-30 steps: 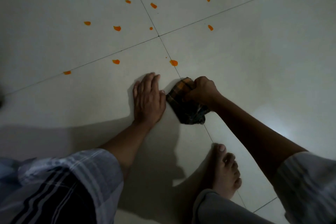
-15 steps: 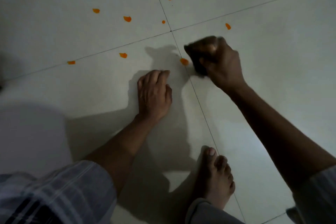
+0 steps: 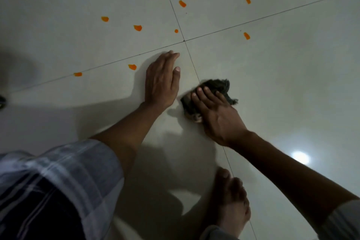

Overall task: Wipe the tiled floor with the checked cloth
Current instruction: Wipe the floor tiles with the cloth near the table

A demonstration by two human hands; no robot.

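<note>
The dark checked cloth (image 3: 216, 86) lies bunched on the pale tiled floor (image 3: 282, 76), on a grout line below the crossing of the tile joints. My right hand (image 3: 215, 112) presses down on it with straight fingers and covers its near half. My left hand (image 3: 161, 80) rests flat on the floor just left of the cloth, fingertips close to the grout crossing (image 3: 184, 41). Several orange spots (image 3: 138, 27) dot the tiles beyond both hands; the nearest orange spot (image 3: 132, 67) lies left of my left hand.
My bare foot (image 3: 229, 200) stands on the grout line below the right hand. A checked garment over my knee (image 3: 58, 181) fills the lower left. A lamp's reflection (image 3: 300, 157) shines on the tile at the right.
My right hand swept the cloth out to the orange spot on the grout line, then back towards me; that spot is gone. Its fist on the cloth has flattened. My left hand slid forward.
</note>
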